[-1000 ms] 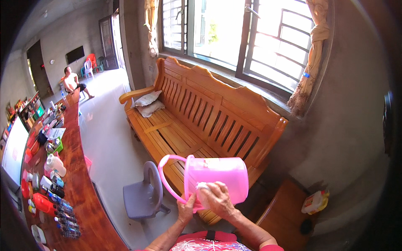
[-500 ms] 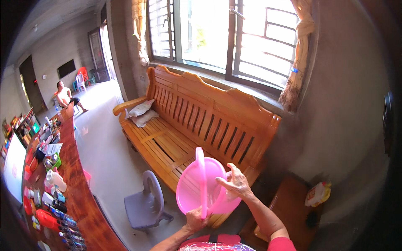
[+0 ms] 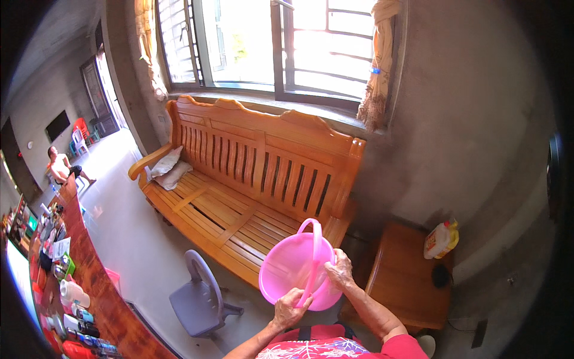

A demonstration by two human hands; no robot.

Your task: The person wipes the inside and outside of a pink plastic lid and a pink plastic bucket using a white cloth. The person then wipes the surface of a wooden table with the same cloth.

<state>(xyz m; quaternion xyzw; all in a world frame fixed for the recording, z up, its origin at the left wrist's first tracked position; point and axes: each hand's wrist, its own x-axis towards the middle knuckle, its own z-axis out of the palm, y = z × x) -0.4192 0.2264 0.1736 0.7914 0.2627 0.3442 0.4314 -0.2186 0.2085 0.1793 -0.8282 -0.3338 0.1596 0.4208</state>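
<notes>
In front of me is a pink plastic bucket (image 3: 281,272), tilted so that I see into its mouth. Its arched pink handle (image 3: 317,236) stands up across the opening. My left hand (image 3: 291,309) is closed round the handle's near end, beside the rim. On the bucket's right side, my right hand (image 3: 341,269) grips the rim, with some fingertips hidden by the wall. Behind the bucket runs the slatted seat of a wooden bench (image 3: 239,218).
A grey plastic chair (image 3: 200,299) stands left of the bucket. On the right, a low wooden table (image 3: 400,284) bears a white and yellow jug (image 3: 441,240). A long reddish counter (image 3: 101,269) crowded with bottles lies left. Far off, a person (image 3: 60,166) sits.
My view has swung right, so the bench and window sit further left. The right hand, with fingers spread before, has closed on the bucket's rim. The left hand keeps its hold.
</notes>
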